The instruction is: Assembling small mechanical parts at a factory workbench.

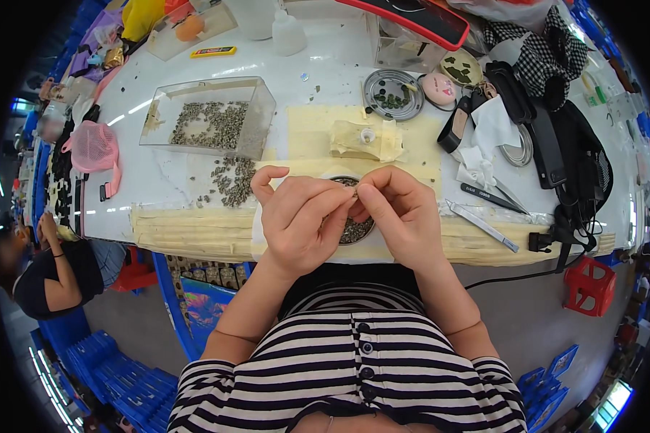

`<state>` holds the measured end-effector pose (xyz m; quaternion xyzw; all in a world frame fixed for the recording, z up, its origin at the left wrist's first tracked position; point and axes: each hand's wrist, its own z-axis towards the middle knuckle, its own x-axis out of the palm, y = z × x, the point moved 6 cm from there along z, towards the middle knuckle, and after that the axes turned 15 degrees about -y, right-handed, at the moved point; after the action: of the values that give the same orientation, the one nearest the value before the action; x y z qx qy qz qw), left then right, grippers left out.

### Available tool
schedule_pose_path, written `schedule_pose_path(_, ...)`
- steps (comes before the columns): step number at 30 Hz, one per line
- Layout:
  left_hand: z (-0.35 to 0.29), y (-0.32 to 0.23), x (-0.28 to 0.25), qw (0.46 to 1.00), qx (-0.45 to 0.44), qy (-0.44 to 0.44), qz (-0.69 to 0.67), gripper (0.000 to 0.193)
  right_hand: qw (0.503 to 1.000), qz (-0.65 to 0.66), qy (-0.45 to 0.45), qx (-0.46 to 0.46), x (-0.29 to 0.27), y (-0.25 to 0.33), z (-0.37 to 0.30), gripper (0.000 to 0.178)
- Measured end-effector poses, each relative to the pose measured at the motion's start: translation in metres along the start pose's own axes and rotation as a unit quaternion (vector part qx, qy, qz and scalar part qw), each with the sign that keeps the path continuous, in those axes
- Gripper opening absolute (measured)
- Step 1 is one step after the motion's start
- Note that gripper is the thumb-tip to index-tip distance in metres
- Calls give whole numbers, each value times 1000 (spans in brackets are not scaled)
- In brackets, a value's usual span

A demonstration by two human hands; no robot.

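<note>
And here, well left of the dish, stands the clear box (pixel 263 119) strewn with small grey pieces, with a loose pile (pixel 232 180) of them spilling nearer the dish; now the left hand (pixel 303 220), at the dish's left side, fingers curled, thumb and forefinger drawn together to the tips; and above the round dish (pixel 345 177), filled with more of those grey bits, there's the tiny piece (pixel 354 193), caught between the fingertips of both hands, too small for me to make out its shape! I'd call it light and hard, probably smooth enough to skid away if squeezed off-centre, so fingertip pads on opposite sides look the right hold; over on the dish's right, the right hand (pixel 409 216) matches, thumb and finger nipped together on that same speck; and now the room: the pale front edge (pixel 455 242) runs close on the dish's near side, a slip that way could go to the floor, and farther right of the dish lie the craft knife (pixel 484 226) and, just beyond it, dark tweezers (pixel 492 197), so that elbow room looks tighter low down, freer straight up over the dish
</note>
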<state>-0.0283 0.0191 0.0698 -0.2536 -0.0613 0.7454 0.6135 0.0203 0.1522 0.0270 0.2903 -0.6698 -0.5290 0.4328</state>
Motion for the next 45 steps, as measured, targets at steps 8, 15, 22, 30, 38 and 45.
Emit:
schedule_pose_path(8,3,4,-5,998,-37,8,-58,16,997,60,27,45,6,-1,-1,13)
schedule_pose_path(15,0,7,-3,998,-40,-2,-39,17,996,68,34,41,2,-1,0,13)
schedule_pose_path(22,-1,6,-1,999,-45,3,-7,17,999,-4,-22,-32,0,4,-2,10)
schedule_pose_path(30,-1,8,-2,998,-61,1,-22,16,1000,2,-14,-15,1,2,-3,10)
schedule_pose_path(38,-2,8,-1,999,-47,-4,-6,16,999,-9,-33,-34,1,4,-3,11)
schedule_pose_path(45,-2,6,-3,998,-54,5,-35,17,1000,5,7,-5,1,-1,-2,12)
